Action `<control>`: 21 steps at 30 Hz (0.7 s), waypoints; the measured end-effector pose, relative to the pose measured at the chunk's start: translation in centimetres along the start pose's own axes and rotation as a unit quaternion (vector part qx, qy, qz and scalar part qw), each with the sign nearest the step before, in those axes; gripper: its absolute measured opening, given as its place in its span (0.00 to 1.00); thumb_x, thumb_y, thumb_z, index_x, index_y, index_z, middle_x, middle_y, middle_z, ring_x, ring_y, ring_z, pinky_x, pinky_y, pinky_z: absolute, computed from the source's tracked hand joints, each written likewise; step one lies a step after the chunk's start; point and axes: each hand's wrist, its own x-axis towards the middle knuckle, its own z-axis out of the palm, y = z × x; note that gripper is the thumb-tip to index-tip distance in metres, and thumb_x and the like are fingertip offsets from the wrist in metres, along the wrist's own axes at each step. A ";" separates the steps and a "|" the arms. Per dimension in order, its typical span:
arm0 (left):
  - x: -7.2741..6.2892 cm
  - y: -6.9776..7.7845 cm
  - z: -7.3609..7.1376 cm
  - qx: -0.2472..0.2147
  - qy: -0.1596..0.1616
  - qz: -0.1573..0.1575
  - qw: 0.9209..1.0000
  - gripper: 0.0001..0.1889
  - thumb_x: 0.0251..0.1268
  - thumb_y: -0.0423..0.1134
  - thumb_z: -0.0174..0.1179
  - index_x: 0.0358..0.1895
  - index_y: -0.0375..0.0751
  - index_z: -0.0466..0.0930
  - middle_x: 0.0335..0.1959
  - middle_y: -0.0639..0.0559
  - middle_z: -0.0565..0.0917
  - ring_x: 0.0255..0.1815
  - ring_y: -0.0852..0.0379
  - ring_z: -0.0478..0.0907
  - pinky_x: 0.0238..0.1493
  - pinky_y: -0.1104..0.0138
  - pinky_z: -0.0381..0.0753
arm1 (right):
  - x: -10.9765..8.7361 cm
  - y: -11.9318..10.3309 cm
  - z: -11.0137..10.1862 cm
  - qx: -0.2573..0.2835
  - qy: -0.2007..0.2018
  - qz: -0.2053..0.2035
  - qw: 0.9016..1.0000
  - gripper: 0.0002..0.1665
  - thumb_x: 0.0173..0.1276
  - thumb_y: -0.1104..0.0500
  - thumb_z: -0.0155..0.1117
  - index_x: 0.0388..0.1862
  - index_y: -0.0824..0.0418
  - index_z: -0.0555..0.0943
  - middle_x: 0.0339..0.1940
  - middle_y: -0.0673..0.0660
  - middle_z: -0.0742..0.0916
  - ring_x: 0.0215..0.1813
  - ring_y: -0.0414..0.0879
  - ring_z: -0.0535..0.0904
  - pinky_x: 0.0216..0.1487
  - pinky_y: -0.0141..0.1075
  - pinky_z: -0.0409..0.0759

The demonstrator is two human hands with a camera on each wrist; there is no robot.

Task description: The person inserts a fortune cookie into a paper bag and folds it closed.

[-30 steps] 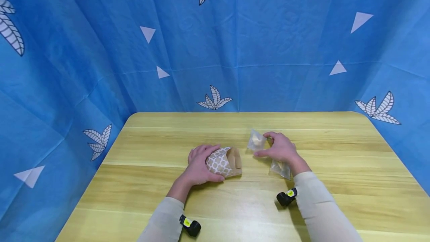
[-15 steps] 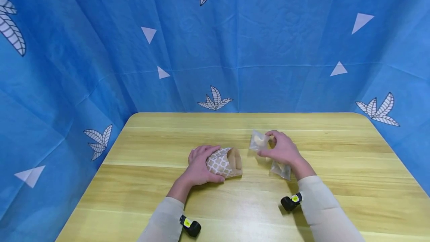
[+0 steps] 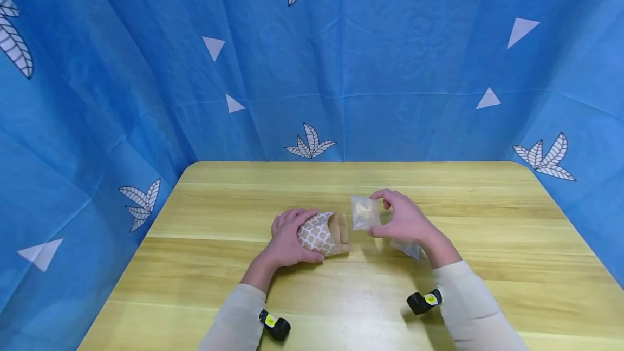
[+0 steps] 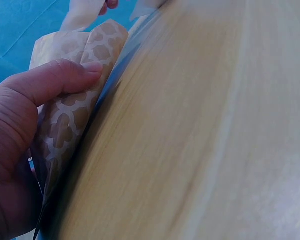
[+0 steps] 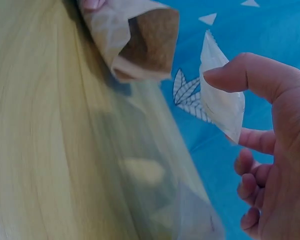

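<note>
My left hand grips a small brown paper bag with a white lattice print, which lies on its side on the table. The bag's open mouth points right, and in the right wrist view the paper bag looks hollow at the mouth. Between thumb and finger, my right hand pinches a small translucent packet by its right edge. Something pale sits inside it. The packet is raised off the table, just right of the bag mouth. A second clear packet lies under the right wrist, partly hidden.
The wooden-grain table extends around both hands. Behind it hangs a blue curtain with leaf and triangle prints. Black wrist cameras, such as the left wrist camera, stick out from the sleeves near the tabletop.
My right hand has taken hold of the packet, lifted it from the table and brought it left toward the bag mouth. The left hand and bag have stayed in place.
</note>
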 end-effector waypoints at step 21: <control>0.1 -0.4 0.1 0.006 0.004 0.012 1.000 0.56 0.28 0.55 0.83 0.73 0.56 0.69 0.68 0.49 0.68 0.71 0.43 0.55 0.71 0.44 0.40 | -0.5 -1.8 2.5 0.028 -0.035 -0.039 0.998 0.46 0.41 0.59 0.79 0.63 0.58 0.73 0.51 0.55 0.78 0.51 0.53 0.72 0.43 0.45 0.76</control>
